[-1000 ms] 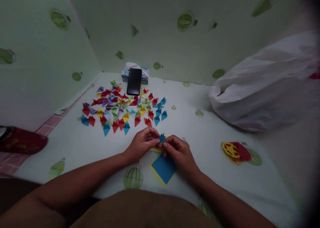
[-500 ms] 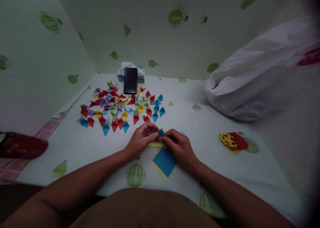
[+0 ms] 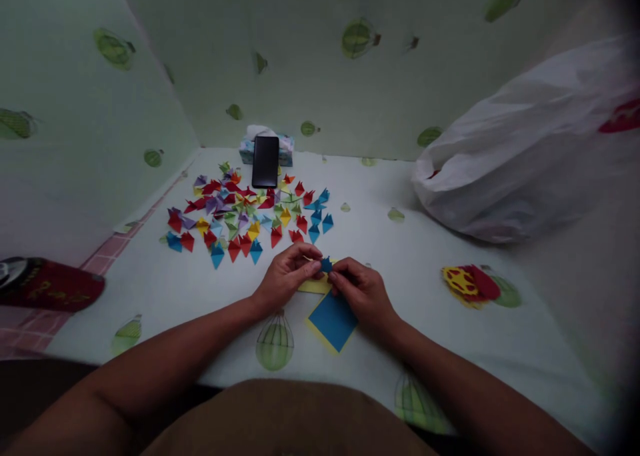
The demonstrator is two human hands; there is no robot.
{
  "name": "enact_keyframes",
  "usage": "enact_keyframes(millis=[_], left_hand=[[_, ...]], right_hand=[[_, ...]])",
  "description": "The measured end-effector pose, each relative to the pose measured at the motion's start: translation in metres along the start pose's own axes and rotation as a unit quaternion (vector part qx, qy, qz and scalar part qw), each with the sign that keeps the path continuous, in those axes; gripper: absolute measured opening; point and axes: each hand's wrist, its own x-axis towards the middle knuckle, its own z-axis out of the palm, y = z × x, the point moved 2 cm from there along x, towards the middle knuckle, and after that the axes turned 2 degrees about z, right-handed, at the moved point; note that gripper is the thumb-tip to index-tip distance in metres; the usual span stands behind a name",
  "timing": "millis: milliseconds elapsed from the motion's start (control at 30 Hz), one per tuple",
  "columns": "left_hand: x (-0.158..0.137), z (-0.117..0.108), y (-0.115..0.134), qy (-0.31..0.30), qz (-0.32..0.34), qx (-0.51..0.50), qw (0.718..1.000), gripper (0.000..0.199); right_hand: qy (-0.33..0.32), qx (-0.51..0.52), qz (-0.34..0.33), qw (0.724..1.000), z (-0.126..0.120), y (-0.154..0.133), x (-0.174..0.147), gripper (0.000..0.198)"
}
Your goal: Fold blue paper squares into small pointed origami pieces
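Observation:
A small blue folded paper piece (image 3: 326, 265) with a pointed top edge is pinched between my two hands. My left hand (image 3: 287, 276) has its thumb and fingers closed on its left side. From the right, my right hand (image 3: 364, 291) grips it between thumb and forefinger. Just below lies a blue paper square (image 3: 334, 321) with a yellow edge showing beneath it. Yellow paper (image 3: 313, 285) lies flat under my left fingers, partly covered. Beyond my hands spreads a pile of folded paper pieces (image 3: 234, 250) in red, blue, yellow, green and purple.
A black phone (image 3: 265, 163) leans on a tissue box (image 3: 286, 151) at the back. To the right are a white plastic bag (image 3: 495, 169) and yellow and red paper cutouts (image 3: 460, 281). A red can (image 3: 55, 286) lies at the left edge.
The camera view has shifted slightly, so everything appears a little further right. Both hands keep hold of the blue folded paper piece, with only slight finger movement.

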Motion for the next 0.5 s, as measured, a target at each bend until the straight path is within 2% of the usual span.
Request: enact_keyframes(millis=[333, 500], left_hand=[[0.0005, -0.0026, 0.0022, -0.034, 0.003, 0.058, 0.998, 0.02], [0.0021, -0.0044, 0.0006, -0.037, -0.032, 0.059, 0.997, 0.021]], right_hand=[[-0.009, -0.042, -0.041, 0.998, 0.0009, -0.0008, 0.001, 0.012], [-0.01, -0.049, -0.057, 0.997, 0.0004, -0.001, 0.0004, 0.012]])
